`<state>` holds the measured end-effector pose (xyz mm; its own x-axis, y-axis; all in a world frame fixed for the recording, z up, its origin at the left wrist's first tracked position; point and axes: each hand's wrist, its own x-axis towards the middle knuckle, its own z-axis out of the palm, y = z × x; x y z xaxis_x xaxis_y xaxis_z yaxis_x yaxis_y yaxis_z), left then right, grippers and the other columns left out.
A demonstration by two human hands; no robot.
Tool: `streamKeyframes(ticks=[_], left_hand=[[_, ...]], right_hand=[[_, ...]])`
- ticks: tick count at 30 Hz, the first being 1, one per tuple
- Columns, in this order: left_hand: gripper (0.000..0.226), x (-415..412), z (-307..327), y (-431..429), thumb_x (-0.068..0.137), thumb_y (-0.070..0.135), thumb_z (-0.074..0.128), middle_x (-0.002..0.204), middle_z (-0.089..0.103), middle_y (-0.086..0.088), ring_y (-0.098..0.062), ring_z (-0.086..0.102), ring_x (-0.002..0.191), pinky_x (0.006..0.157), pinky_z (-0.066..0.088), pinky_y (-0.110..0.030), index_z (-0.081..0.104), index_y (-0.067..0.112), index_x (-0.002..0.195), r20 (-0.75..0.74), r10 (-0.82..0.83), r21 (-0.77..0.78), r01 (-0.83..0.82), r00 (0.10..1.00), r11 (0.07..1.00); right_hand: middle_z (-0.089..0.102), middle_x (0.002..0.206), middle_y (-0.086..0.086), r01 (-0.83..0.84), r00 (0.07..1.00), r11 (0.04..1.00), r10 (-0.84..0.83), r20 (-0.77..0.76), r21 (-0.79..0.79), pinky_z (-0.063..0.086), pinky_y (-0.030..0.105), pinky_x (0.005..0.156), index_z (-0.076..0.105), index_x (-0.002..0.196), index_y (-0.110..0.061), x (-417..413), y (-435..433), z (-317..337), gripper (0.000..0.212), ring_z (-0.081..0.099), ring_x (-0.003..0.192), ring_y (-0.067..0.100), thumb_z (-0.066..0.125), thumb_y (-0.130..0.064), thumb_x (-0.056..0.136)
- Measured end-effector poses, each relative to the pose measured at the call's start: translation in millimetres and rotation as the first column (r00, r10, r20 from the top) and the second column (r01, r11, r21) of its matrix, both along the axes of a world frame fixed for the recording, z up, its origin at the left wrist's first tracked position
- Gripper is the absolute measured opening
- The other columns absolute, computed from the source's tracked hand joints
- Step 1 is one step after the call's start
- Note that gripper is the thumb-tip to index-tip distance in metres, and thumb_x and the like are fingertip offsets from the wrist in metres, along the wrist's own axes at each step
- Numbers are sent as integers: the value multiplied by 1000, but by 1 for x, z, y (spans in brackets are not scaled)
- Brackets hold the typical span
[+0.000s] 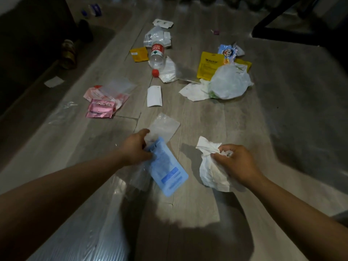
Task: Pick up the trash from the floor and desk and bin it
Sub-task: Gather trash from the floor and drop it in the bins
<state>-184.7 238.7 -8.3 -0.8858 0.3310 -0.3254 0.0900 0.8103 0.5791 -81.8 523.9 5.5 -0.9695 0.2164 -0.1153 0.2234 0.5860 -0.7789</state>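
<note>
1. The blue pouch (167,172) is partly hidden: its top end disappears under the curled fingers of the left hand (134,147), whose fingertips are out of sight behind it. The print on the pouch is too blurred to read.
2. The pouch's long axis slants from the hand down and to the right, with its free rounded end pointing toward the person, above the wooden floor (282,110).
3. A translucent packet (163,127) sticks out past the same hand's thumb. I cannot tell whether it is gripped or lying flat.
4. The right hand (237,162) has its fingers closed around a crumpled white paper (211,172). The wad bulges out to the left of and below the fingers, with one loose corner pointing up.
5. Farther off on the floor lie a white card (154,96) and pink wrappers (101,107). There is also a clear bottle (157,57) with its red cap toward the person, a yellow pouch (208,65) and a white plastic bag (228,81).
6. The far corners of the room are dark and hard to make out.
</note>
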Motion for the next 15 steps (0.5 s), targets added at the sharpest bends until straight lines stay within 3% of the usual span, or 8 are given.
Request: streamKeyframes(ticks=[3,5,9,12,15], left_hand=[[113,-18,-18,12,70,22,81,114,61,-12,-22,60,99,77,47,-29,4,11,151,66,67,-36,-65,996,997],[122,-27,-28,20,68,27,83,130,54,-13,-26,54,116,85,45,-30,-6,10,150,98,99,-33,-96,990,995],[114,-38,-42,25,63,31,86,120,53,-1,-10,49,98,63,38,-12,11,12,147,136,88,22,-91,987,996],[100,-44,-50,22,62,35,86,123,56,-3,-14,53,100,75,41,-19,28,14,140,124,96,36,-101,988,994],[86,-40,-54,21,63,37,85,105,55,6,-1,50,77,58,34,-6,39,18,133,40,96,37,-98,995,995]], right_hand=[[59,56,-8,11,1000,1000,-12,-15,-25,38,10,50,64,60,-17,-10,-2,-13,22,52,50,-2,72,-16,81],[59,56,-9,11,1000,999,-12,-18,-36,38,8,50,65,60,-19,-16,-6,-20,21,52,50,-5,73,-15,80],[63,61,-10,-13,1000,998,13,2,-60,39,5,52,68,65,-21,-24,-9,-32,17,55,54,-7,72,-18,81],[66,68,-10,-26,999,997,28,31,-73,42,5,54,70,74,-21,-26,-10,-38,10,59,60,-7,71,-18,83],[66,67,-7,-4,999,997,8,40,-82,41,6,53,71,75,-15,-28,-11,-44,8,58,57,-4,71,-15,83]])
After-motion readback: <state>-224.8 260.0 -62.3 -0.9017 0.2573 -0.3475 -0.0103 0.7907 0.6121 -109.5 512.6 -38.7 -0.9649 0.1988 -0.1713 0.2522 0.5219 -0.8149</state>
